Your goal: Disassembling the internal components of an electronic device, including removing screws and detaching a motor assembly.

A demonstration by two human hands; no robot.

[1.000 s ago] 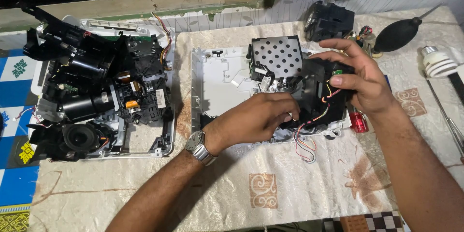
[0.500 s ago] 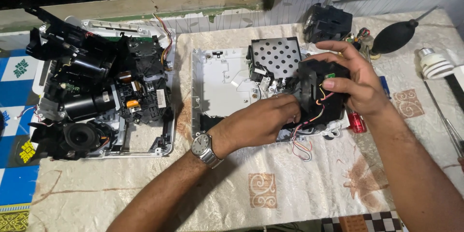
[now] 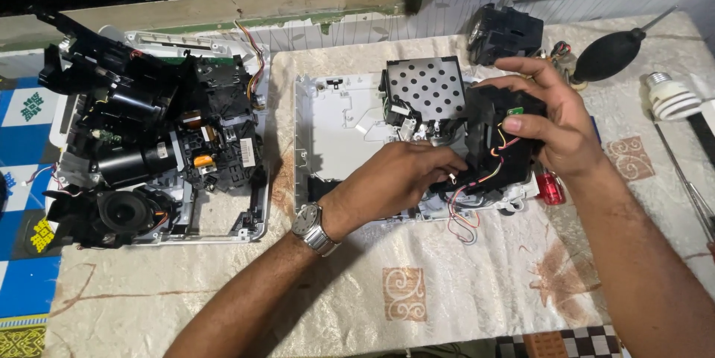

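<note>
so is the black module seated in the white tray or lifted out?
Lifted: right hand tilts black module above white tray.

Home repair corner, improvised electronics workbench. Bench (image 3: 447, 298) covered with patterned cream household cloth, blue patterned tile or mat (image 3: 22, 179) at left edge. Opened appliance chassis (image 3: 156, 142) at left, black optics and wiring exposed; white plastic shell (image 3: 339, 127) with perforated metal shield (image 3: 426, 88) at centre. Loose black module (image 3: 506, 30) far right; rubber dust blower (image 3: 611, 54), white lamp bulb (image 3: 670, 97), red-handled tool (image 3: 551, 188) and thin metal probe (image 3: 689, 179) at right. Painted wooden sill and panelled wall (image 3: 335, 26) behind, domestic in finish.
</note>
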